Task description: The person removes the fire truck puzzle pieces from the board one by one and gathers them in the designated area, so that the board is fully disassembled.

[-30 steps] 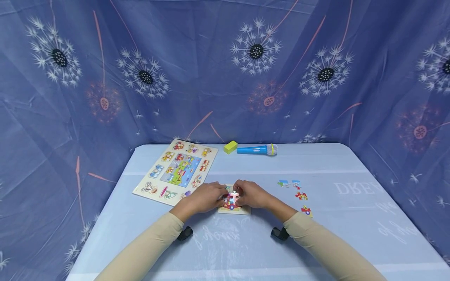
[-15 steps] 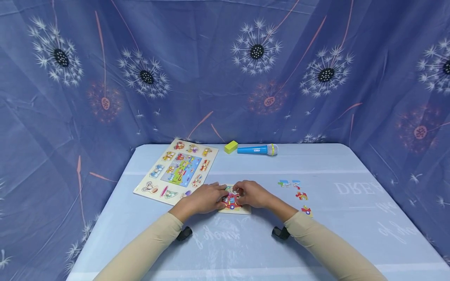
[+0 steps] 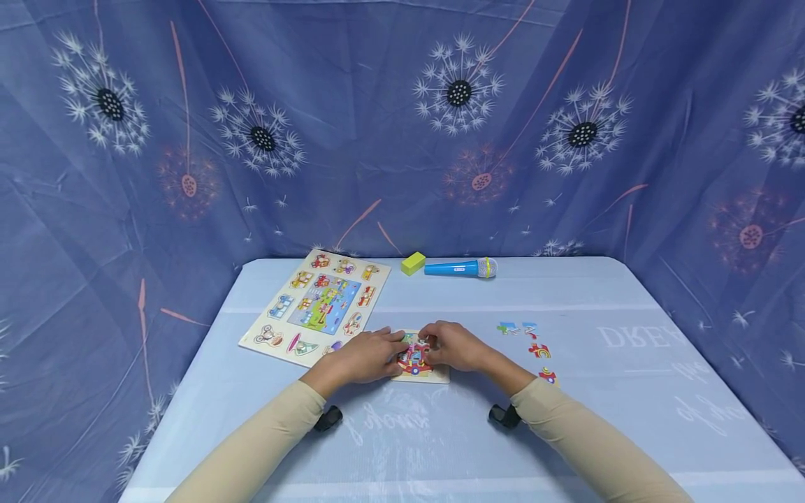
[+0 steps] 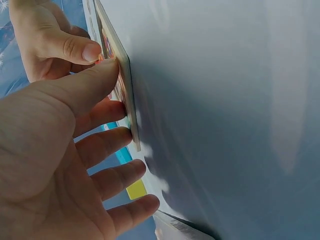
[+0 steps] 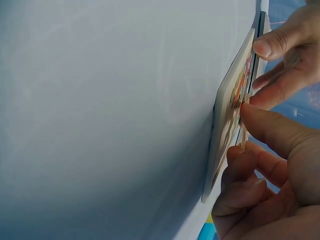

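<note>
A small wooden jigsaw board (image 3: 434,378) with a red vehicle picture lies on the table between both hands. My right hand (image 3: 458,347) is over its right side; in the right wrist view thumb and fingers pinch a thin puzzle piece (image 5: 244,135) edge-on, close over the board. My left hand (image 3: 371,355) rests at the board's left side, fingers extended. In the left wrist view its thumb (image 4: 107,75) lies at the board's near edge, and the other fingers spread apart. The fingers hide part of the picture.
Several loose puzzle pieces (image 3: 539,351) lie to the right. A larger peg puzzle board (image 3: 254,340) sits at the back left, partly behind the left hand. A yellow block (image 3: 412,263) and a blue toy microphone (image 3: 455,268) lie at the back edge.
A second ago the piece between the hands looked pale with glare; now it shows its red side lower over the board. The right fingers shift slightly; the left hand stays nearly in place.
</note>
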`<state>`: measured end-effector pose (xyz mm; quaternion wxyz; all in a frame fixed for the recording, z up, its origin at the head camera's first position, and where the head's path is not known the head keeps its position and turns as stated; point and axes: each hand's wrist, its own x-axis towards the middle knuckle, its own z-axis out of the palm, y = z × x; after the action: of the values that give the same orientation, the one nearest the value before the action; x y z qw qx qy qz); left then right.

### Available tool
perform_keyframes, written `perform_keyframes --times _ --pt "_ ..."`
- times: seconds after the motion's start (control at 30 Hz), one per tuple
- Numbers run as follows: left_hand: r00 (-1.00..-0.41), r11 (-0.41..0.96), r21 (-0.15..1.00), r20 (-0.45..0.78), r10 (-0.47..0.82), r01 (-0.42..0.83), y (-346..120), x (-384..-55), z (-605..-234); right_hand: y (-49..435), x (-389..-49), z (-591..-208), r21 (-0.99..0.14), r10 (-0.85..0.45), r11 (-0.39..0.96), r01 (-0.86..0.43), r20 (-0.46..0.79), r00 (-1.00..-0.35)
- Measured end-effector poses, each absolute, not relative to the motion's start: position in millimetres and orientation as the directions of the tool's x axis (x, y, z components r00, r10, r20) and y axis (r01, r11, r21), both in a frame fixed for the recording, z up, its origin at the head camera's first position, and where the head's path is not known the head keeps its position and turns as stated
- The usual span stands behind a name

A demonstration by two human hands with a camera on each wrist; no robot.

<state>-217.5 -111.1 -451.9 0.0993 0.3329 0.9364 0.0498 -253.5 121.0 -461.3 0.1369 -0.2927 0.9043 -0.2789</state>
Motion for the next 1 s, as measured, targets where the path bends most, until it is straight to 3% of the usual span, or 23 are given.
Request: perform_keyframes --times 0.43,0.67,1.0 --pt "-0.749 0.762 0.182 -0.147 0.646 0.622 -112.0 -218.3 -452.2 146.2 -255.3 -462.1 -0.65 -0.594 0.638 -0.413 -0.074 -0.801" --pt "-0.732 0.742 0.213 -0.136 0.667 0.636 -111.3 -217.4 -453.1 198.2 -257.1 -458.2 -0.64 -0.576 0.652 -0.407 -0.069 -0.815" --pt "-0.737 0.749 0.217 -0.147 0.659 0.626 -111.7 -216.5 -452.5 277.4 -258.5 -456.9 -0.532 -0.468 0.776 -0.338 -0.127 -0.874"
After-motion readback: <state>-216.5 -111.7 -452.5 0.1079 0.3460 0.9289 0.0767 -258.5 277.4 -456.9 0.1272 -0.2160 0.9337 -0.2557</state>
